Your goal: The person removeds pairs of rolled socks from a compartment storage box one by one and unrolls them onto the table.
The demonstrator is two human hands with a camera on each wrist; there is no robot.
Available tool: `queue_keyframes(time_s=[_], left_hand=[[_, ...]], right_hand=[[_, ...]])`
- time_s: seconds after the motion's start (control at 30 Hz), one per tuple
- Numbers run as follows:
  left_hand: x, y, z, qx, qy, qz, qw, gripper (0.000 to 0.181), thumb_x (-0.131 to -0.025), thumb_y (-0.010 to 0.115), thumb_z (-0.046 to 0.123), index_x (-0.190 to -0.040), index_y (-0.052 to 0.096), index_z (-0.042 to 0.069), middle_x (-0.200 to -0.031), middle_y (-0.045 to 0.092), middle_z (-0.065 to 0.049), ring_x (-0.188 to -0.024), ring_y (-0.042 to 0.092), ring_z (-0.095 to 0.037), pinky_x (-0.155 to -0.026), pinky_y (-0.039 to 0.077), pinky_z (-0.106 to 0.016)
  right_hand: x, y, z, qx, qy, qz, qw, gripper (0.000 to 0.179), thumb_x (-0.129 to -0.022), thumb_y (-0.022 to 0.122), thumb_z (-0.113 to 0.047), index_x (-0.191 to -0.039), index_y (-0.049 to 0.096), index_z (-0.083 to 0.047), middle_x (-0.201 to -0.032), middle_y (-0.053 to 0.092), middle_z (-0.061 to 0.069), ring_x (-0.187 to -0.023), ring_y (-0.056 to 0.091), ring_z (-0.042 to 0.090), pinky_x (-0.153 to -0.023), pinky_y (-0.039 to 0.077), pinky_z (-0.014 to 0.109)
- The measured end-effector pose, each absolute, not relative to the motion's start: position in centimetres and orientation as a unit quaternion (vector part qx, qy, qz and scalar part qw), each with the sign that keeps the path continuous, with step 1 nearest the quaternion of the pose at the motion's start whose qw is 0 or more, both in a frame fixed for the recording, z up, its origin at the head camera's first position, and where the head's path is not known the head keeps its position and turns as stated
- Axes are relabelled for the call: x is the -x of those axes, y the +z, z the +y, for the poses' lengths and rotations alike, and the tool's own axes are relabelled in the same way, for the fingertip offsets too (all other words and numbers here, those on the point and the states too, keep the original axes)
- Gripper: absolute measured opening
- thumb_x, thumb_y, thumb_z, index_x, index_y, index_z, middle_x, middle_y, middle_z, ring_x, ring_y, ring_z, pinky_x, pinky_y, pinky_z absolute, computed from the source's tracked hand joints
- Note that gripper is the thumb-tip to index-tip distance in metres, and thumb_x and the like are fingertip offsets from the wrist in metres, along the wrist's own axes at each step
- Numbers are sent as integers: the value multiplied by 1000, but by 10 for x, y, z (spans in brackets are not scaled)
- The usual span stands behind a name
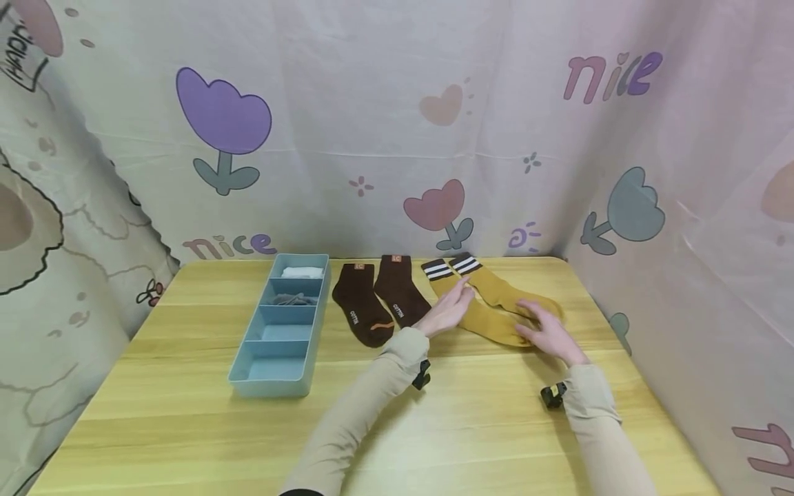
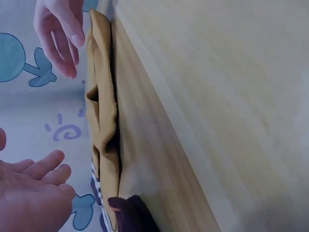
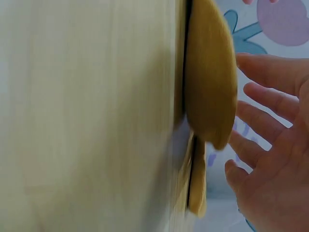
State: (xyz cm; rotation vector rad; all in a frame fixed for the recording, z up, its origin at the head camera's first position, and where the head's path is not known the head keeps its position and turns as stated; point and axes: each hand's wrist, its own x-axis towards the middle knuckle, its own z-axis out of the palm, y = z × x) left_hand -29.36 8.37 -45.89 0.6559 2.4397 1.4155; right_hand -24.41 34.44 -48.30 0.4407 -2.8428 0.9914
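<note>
Two mustard-yellow socks [image 1: 496, 325] with dark, white-striped cuffs lie side by side on the table. Over their leg part, near the cuffs, is my left hand [image 1: 448, 311], fingers extended; in the left wrist view that hand [image 2: 36, 193] appears apart from the yellow fabric [image 2: 102, 77]. My right hand [image 1: 551, 334] is at the toe end, fingers spread and slightly bent. The right wrist view has its fingertips right beside a yellow sock's toe [image 3: 211, 77], and whether they touch I cannot tell. Neither hand grips anything.
Two dark brown socks [image 1: 362, 306] with orange tags lie left of the yellow pair. Further left stands a blue divided box [image 1: 309, 365], a white folded item [image 1: 302, 273] in its back compartment and a grey one [image 1: 294, 300] in front of that. A patterned curtain [image 1: 347, 124] hangs behind.
</note>
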Motion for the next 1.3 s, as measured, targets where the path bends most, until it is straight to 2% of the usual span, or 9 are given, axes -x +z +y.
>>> queue_keyframes(time_s=[0.13, 0.47, 0.63, 0.9, 1.1, 1.2, 1.3], left_hand=[[288, -456, 76, -234, 483, 835, 125, 61, -107, 24, 48, -163, 16, 23, -160, 41, -11, -149, 39, -26, -125, 27, -44], [265, -444, 49, -262, 497, 815, 139, 56, -109, 38, 32, -160, 23, 13, -157, 45, -14, -145, 45, -26, -121, 35, -42], [252, -436, 34, -283, 505, 803, 143, 57, -107, 44, 30, -158, 27, 11, -157, 45, -14, -145, 45, -28, -120, 36, -43], [233, -421, 6, -321, 517, 782, 135, 57, -105, 51, 20, -156, 30, 9, -152, 50, -16, -143, 47, -30, -119, 36, -50], [212, -405, -29, -308, 501, 799, 125, 54, -103, 55, 19, -153, 38, 7, -146, 58, -13, -139, 52, -29, -113, 44, -50], [199, -400, -51, -299, 482, 816, 112, 52, -101, 57, 19, -149, 44, 5, -143, 61, -11, -140, 51, -30, -114, 42, -51], [189, -398, -74, -302, 475, 821, 92, 48, -101, 57, 18, -146, 47, 2, -141, 62, -14, -138, 51, -34, -115, 40, -54]], right_hand=[[243, -482, 335, -149, 346, -925, 56, 56, -93, 66, -5, -142, 44, 11, -143, 49, 36, -133, 43, 56, -113, 31, 67], [241, -478, 318, -154, 394, -905, 34, 58, -94, 66, -8, -145, 43, 9, -148, 46, 33, -139, 39, 53, -115, 29, 67], [239, -473, 309, -160, 400, -902, 29, 58, -95, 66, -11, -146, 43, 7, -150, 45, 32, -141, 38, 51, -117, 27, 66], [234, -463, 294, -168, 408, -897, 14, 57, -97, 65, -15, -146, 44, 5, -151, 44, 30, -142, 37, 51, -116, 24, 69], [235, -459, 277, -200, 437, -877, 5, 56, -97, 64, -12, -146, 44, 7, -151, 45, 29, -143, 37, 49, -118, 24, 65], [234, -457, 267, -214, 441, -872, 2, 54, -97, 64, -12, -145, 46, 5, -150, 47, 27, -143, 38, 47, -119, 25, 62], [233, -455, 257, -221, 447, -867, 0, 53, -96, 65, -12, -144, 47, 5, -149, 49, 26, -142, 41, 46, -119, 26, 59]])
